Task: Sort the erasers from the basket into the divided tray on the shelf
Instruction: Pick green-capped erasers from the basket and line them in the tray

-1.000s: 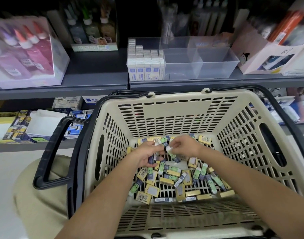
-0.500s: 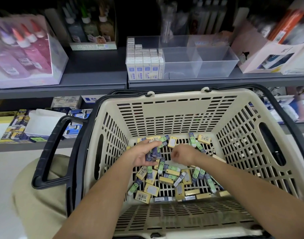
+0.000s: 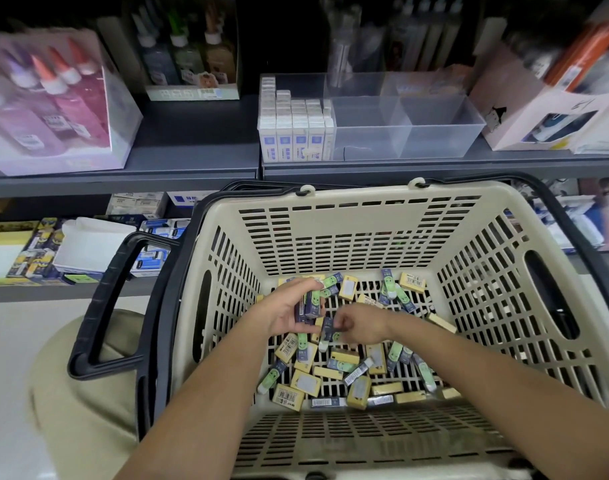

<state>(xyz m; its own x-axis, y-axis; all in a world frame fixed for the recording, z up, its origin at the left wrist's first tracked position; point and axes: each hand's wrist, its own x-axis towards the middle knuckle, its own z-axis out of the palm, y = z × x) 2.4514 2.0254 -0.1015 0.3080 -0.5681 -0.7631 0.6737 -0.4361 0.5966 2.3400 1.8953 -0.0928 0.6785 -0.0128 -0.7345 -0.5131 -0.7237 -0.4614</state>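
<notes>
A beige slotted basket (image 3: 362, 216) with black handles holds several loose erasers (image 3: 334, 375), some yellow, some green and dark blue. My left hand (image 3: 289, 308) grips a small bunch of the green-and-blue erasers (image 3: 310, 303) above the pile. Just to its right, my right hand (image 3: 360, 325) pinches one more green-and-blue eraser (image 3: 328, 332) off the pile. On the shelf behind stands the clear divided tray (image 3: 434, 133). Its left compartment is packed with white-and-blue erasers (image 3: 296, 133); the middle and right compartments look bare.
A clear box of glitter glue bottles (image 3: 50, 109) sits at the left of the grey shelf (image 3: 192, 150). A white display box (image 3: 538, 112) stands right of the tray. More boxed stationery (image 3: 85, 251) fills the lower shelf. My knee (image 3: 85, 393) shows left of the basket.
My right hand has dropped lower into the pile and taken hold of another eraser. My left hand lifted a little with its bunch of erasers. The view tilted slightly.
</notes>
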